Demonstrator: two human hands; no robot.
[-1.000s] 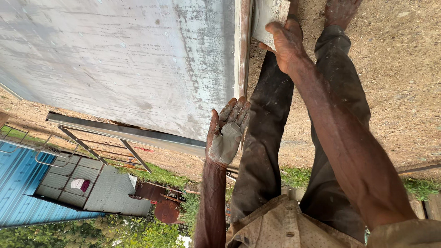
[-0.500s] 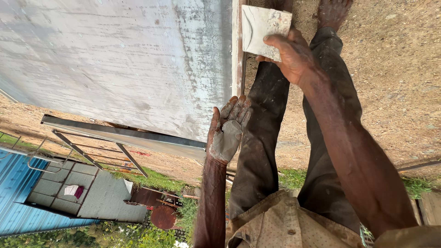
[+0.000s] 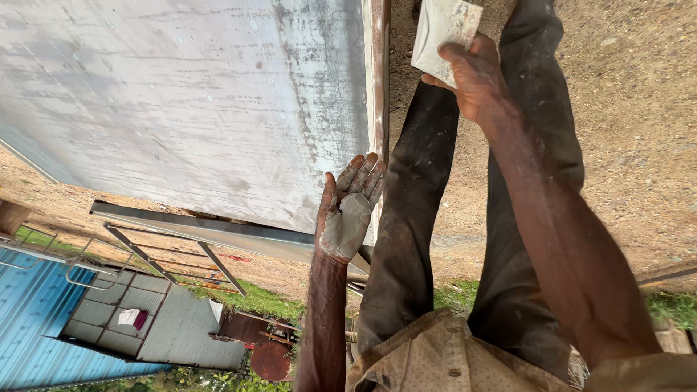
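Left hand [image 3: 350,210] open, palm up, fingers spread; a flat smear of grey putty [image 3: 347,226] sits in the palm. Fingertips lie just at the right edge of the grey metal sheet [image 3: 181,101], near its rusty edge strip [image 3: 379,87]. Position and load of this hand unchanged from half a second ago.

Right hand [image 3: 472,76] at 1 o'clock, closed around a pale rectangular pad [image 3: 443,29], thumb across its lower face. One second ago the hand was higher and the pad could not be made out; half a second ago the pad showed near the top edge; now hand and pad sit lower in view and clear of the sheet's edge, over the dark trousers [image 3: 414,239].

Outward: sandy ground [image 3: 639,145] at 3 o'clock. Metal frame [image 3: 167,250] at 8 o'clock, blue corrugated panel [image 3: 29,319] beyond it at the lower left corner, round rusty lid [image 3: 270,361] at 6 o'clock. View has drifted slightly; frame sits higher than before.
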